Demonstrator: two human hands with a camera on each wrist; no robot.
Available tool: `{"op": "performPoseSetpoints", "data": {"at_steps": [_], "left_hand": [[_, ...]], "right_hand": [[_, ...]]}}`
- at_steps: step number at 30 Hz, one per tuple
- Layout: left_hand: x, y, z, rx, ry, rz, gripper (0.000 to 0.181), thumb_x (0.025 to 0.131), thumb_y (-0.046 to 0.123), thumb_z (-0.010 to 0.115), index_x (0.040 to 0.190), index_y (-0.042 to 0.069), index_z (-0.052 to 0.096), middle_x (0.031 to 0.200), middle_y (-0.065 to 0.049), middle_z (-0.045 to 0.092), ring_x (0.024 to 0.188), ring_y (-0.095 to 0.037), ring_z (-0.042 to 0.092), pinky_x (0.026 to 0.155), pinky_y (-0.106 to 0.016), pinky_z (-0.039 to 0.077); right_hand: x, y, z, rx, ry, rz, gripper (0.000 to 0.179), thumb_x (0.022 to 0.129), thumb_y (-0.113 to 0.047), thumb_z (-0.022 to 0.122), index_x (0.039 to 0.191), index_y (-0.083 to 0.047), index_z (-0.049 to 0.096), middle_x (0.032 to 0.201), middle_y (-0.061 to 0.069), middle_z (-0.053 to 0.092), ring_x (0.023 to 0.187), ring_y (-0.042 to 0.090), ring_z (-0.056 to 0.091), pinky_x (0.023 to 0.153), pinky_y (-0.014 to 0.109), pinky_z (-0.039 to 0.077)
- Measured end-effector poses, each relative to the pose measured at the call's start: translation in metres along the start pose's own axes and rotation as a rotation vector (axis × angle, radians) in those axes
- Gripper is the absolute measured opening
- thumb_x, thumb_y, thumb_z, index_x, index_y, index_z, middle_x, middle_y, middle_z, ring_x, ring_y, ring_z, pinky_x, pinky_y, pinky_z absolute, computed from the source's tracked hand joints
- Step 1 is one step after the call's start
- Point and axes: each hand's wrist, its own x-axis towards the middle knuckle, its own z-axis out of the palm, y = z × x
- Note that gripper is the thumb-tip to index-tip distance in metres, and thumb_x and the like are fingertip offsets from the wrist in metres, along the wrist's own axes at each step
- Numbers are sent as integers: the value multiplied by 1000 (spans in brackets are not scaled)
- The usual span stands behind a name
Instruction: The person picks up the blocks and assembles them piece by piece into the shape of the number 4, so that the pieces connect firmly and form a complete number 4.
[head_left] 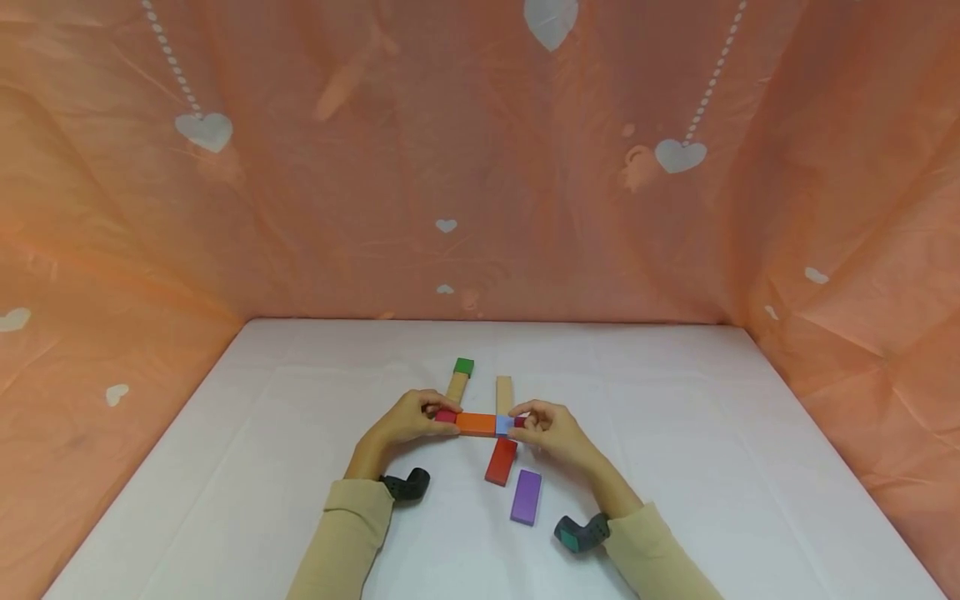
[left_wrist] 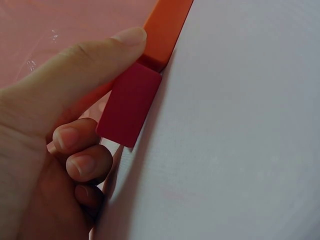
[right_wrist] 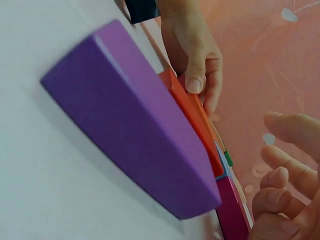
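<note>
A row of coloured blocks lies across the white table. My left hand pinches the crimson block at the row's left end, its thumb reaching the joint with the orange block. At the other end, my right hand is over the light blue block and a magenta block. In the right wrist view its loosely bent fingers show apart from the blocks. A red block slants toward me from the light blue one. Nearer still lies a purple block.
Two plain wooden blocks reach toward the back, one tipped with a green block, the other behind the light blue block. Orange cloth with pale hearts encloses the back and sides. Each wrist wears a dark camera band.
</note>
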Motion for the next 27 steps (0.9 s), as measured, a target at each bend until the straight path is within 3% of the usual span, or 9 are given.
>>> {"op": "performPoseSetpoints", "data": {"at_steps": [16, 27], "left_hand": [[-1, 2, 0, -3, 9, -61, 30, 77, 24, 82, 104, 13, 75, 101, -8, 62, 92, -17, 48, 78, -24, 42], [-1, 2, 0, -9, 6, -24, 30, 77, 21, 81, 104, 10, 75, 104, -11, 64, 91, -18, 48, 80, -27, 42]], "right_hand": [[-11, 0, 8, -19, -46, 52, 37, 86, -14, 70, 116, 5, 61, 73, -3, 44, 66, 4, 43, 58, 15, 35], [-17, 9, 17, -49, -73, -20, 36, 84, -15, 73, 115, 3, 65, 68, -3, 43, 59, 2, 40, 56, 16, 34]]}}
